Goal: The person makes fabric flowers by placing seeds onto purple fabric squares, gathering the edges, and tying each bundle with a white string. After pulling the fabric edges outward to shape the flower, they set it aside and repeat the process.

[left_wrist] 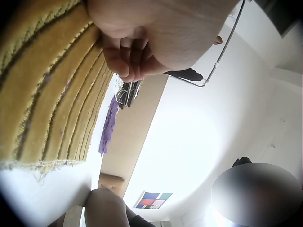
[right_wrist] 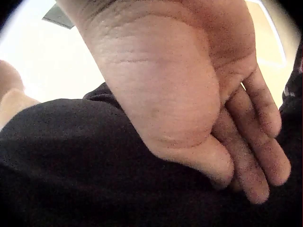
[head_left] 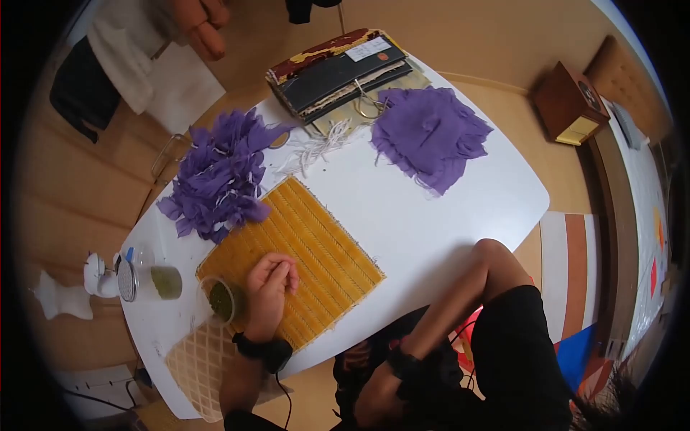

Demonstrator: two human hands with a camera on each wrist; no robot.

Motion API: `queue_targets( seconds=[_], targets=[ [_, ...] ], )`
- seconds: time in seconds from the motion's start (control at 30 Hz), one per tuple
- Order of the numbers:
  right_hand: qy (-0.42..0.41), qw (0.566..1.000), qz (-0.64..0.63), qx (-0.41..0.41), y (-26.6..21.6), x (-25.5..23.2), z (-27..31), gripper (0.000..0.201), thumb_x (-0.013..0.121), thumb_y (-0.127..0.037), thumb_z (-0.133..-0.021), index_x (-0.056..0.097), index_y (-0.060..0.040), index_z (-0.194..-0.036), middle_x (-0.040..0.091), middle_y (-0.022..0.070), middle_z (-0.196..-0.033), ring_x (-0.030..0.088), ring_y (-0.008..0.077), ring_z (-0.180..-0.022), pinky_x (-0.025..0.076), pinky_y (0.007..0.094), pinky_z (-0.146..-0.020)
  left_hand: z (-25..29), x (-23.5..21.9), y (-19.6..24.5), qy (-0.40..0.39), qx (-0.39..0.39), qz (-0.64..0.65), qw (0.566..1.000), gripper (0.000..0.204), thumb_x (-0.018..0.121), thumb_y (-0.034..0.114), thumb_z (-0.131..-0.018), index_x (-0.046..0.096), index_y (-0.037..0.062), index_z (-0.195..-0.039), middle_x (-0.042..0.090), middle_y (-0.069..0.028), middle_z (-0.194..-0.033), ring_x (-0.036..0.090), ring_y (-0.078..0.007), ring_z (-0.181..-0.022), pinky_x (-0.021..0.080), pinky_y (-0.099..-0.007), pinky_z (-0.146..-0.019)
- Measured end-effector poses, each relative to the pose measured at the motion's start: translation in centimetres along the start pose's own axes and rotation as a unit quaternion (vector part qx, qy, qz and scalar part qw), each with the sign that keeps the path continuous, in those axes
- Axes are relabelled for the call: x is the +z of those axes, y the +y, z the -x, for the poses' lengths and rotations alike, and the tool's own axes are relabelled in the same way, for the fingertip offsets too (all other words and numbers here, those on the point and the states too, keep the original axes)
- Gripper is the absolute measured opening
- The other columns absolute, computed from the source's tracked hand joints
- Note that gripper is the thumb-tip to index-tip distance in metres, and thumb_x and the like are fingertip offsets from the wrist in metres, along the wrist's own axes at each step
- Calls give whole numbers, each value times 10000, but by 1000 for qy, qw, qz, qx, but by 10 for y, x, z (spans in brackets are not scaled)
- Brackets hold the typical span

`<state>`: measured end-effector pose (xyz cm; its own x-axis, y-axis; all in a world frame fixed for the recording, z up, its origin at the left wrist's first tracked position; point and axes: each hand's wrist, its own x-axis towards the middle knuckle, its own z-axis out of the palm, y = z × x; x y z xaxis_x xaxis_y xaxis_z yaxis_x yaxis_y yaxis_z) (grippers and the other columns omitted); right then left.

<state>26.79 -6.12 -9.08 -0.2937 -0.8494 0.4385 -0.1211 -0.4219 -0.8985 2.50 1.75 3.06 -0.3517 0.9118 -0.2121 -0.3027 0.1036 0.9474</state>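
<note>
A yellow ribbed fabric mat [head_left: 323, 241] lies on the white table [head_left: 445, 208]. My left hand [head_left: 269, 286] rests on its near corner with the fingers loosely curled and nothing visible in them. In the left wrist view the curled fingers [left_wrist: 125, 59] touch the yellow mat [left_wrist: 47, 94]. A small glass [head_left: 219, 300] with green contents stands just left of that hand. My right hand [head_left: 374, 402] is below the table edge. Its straight fingers [right_wrist: 255, 156] lie flat on black clothing [right_wrist: 71, 161].
A heap of purple fabric pieces [head_left: 219, 176] lies at the left, a flat purple piece [head_left: 431, 136] at the right. Fabric sample books [head_left: 338, 68], white threads [head_left: 316, 144] and scissors [head_left: 368, 104] lie at the far end. A second glass [head_left: 164, 281] and cream lattice cloth [head_left: 198, 359] are near left.
</note>
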Motion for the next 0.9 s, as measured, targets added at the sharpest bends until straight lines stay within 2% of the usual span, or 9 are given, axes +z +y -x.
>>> queue_targets(
  seconds=[0.2, 0.37, 0.5, 0.57, 0.7, 0.73, 0.77, 0.8, 0.9],
  targets=[
    [46, 987, -46, -146, 43, -7, 4, 293, 786, -114, -676, 633, -31, -912, 619, 97, -891, 592, 192, -804, 499, 370, -685, 0, 0, 0, 3, -5, 3, 1000, 77, 486, 38, -950, 557, 9, -955, 539, -56, -766, 507, -125, -646, 400, -233, -596],
    [70, 956, -80, -272, 83, -3, 5, 215, 836, -91, -605, 681, -63, -750, 620, 28, -766, 585, 150, -724, 488, 287, -642, -1, 3, 3, 1, -1, -10, 1000, 77, 486, 35, -948, 557, 5, -957, 540, -55, -769, 506, -125, -645, 403, -234, -594],
    [90, 957, -30, -273, 116, 5, -9, 125, 791, -98, -661, 686, -65, -721, 610, 31, -717, 589, 153, -710, 483, 292, -641, -1, 9, 10, -7, -11, -49, 999, 86, 487, 39, -948, 562, 1, -966, 552, -52, -782, 518, -117, -659, 412, -234, -600],
    [57, 977, 12, -203, 93, -19, -13, 74, 717, -123, -732, 709, -51, -721, 647, 53, -711, 632, 158, -702, 489, 299, -648, -3, 14, 14, -14, -12, -63, 998, 88, 490, 41, -948, 566, 2, -965, 557, -50, -786, 523, -115, -667, 414, -232, -605],
    [47, 984, 37, -170, 63, -34, -5, 79, 712, -126, -735, 710, -49, -722, 651, 56, -712, 634, 159, -699, 489, 298, -648, -9, 46, 30, -44, -5, -96, 994, 93, 498, 46, -947, 582, 6, -946, 569, -39, -791, 533, -105, -685, 415, -225, -614],
    [46, 986, 41, -158, 56, -53, -21, 80, 711, -127, -736, 711, -48, -723, 652, 57, -712, 635, 160, -698, 489, 298, -648, -12, 55, 33, -49, -8, -97, 994, 93, 498, 46, -947, 582, 6, -946, 569, -39, -791, 533, -105, -685, 415, -225, -614],
    [47, 987, 45, -146, 47, -44, -12, 82, 710, -128, -737, 712, -47, -724, 653, 58, -712, 636, 160, -697, 489, 297, -648, -16, 66, 36, -59, 9, -140, 988, 88, 512, 52, -944, 585, 5, -944, 567, -30, -786, 530, -100, -684, 415, -221, -620],
    [50, 988, 50, -135, 44, -55, -35, 84, 708, -129, -737, 712, -46, -724, 654, 59, -713, 637, 161, -696, 489, 297, -648, -22, 77, 39, -70, 27, -183, 980, 84, 526, 59, -941, 588, 3, -942, 565, -21, -781, 527, -95, -683, 416, -217, -626],
    [56, 991, 65, -100, 29, -42, -18, 90, 704, -133, -740, 714, -44, -726, 658, 62, -714, 639, 162, -694, 489, 296, -649, -45, 116, 47, -128, 27, -272, 954, 104, 548, 67, -926, 608, -10, -964, 593, -40, -797, 536, -93, -711, 412, -214, -634]
  ],
)
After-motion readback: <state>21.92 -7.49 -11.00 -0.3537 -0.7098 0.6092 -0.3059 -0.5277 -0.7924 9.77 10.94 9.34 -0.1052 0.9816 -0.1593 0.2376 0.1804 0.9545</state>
